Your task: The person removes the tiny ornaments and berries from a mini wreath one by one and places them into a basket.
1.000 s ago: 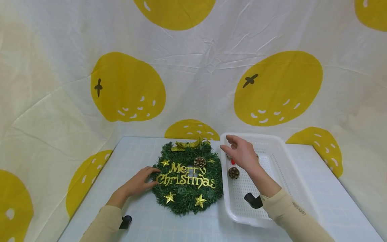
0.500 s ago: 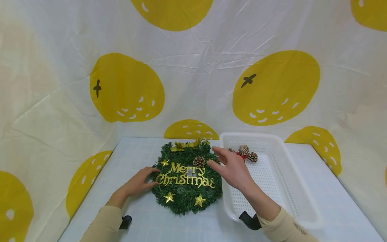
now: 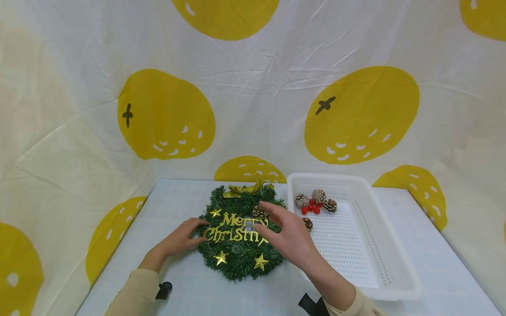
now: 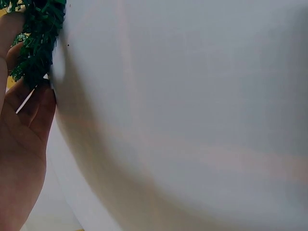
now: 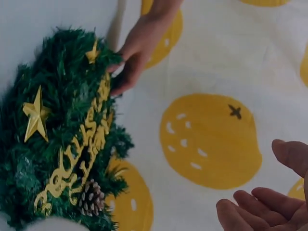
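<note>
A green tinsel Christmas wreath point(image 3: 245, 270) lies on the table, bearing gold "Merry Christmas" lettering point(image 3: 224, 235), gold stars point(image 3: 261, 262), a gold ribbon bow point(image 3: 245, 189) and a pine cone point(image 3: 258, 212). At its left edge my left hand point(image 3: 179, 237) holds the rim; the left wrist view shows the tinsel point(image 4: 38, 43) between thumb and fingers. My right hand point(image 3: 292, 240) hovers above the wreath's right side, holding nothing, and covers the end of the lettering. Its thumb and fingers stand apart in the right wrist view, where the wreath point(image 5: 67, 82) appears tilted.
A white plastic basket point(image 3: 401, 263) stands to the right of the wreath. Inside are several pine cones point(image 3: 330, 205) and red berries point(image 3: 312, 207). Behind the pale table point(image 3: 186, 281) hangs a white cloth point(image 3: 257, 118) printed with yellow fruit.
My right hand has moved left and nearer, from over the basket to over the wreath, uncovering the pine cones and berries. The left hand has stayed at the wreath's edge.
</note>
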A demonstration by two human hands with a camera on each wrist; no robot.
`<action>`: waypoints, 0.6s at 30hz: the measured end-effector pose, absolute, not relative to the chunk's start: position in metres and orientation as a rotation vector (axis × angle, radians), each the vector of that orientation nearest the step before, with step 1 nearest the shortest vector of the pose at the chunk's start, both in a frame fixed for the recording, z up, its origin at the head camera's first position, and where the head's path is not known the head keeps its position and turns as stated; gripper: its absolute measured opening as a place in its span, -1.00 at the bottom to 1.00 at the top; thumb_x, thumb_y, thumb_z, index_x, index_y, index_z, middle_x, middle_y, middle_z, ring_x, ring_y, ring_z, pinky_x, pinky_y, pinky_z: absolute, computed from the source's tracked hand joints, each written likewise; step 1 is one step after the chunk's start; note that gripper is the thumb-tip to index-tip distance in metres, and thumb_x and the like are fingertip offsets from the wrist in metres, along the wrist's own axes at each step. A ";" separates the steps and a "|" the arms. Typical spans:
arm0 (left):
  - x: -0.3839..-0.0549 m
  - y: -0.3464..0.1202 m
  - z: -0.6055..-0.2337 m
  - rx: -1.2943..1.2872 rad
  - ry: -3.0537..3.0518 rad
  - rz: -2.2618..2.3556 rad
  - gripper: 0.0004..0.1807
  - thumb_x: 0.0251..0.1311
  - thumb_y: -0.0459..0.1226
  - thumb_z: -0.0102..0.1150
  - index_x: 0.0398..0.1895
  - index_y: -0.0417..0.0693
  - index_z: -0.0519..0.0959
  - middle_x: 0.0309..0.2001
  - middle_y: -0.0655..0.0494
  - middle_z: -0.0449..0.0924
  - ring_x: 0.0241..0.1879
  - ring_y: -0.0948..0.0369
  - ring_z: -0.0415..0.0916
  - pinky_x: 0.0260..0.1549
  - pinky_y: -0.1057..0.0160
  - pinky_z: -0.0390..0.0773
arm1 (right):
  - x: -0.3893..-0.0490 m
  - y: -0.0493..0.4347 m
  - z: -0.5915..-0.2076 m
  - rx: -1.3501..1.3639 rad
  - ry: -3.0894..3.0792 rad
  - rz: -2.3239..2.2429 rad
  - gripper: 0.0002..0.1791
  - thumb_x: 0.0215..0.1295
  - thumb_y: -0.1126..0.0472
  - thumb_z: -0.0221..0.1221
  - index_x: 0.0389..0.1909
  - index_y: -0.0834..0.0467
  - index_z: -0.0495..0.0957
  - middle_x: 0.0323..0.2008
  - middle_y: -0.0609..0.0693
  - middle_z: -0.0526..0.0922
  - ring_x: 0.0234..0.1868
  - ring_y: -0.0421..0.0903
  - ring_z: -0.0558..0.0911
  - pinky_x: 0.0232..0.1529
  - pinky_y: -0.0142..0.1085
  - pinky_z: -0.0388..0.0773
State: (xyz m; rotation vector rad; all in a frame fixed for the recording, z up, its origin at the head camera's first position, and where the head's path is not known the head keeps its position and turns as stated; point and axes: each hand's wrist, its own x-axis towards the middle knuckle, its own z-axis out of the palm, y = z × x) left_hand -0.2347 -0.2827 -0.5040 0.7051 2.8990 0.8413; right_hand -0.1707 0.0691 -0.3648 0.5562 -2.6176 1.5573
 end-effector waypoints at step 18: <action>-0.233 -0.282 -0.503 0.713 2.907 0.865 -0.49 0.31 -0.09 0.23 0.23 -0.12 0.44 0.16 -0.08 0.45 0.20 -0.12 0.37 0.19 -0.20 0.34 | -0.163 0.026 -0.401 0.576 -2.466 1.312 -0.35 0.26 0.05 0.32 0.35 0.09 0.39 0.31 0.00 0.45 0.33 0.01 0.41 0.19 -0.01 0.46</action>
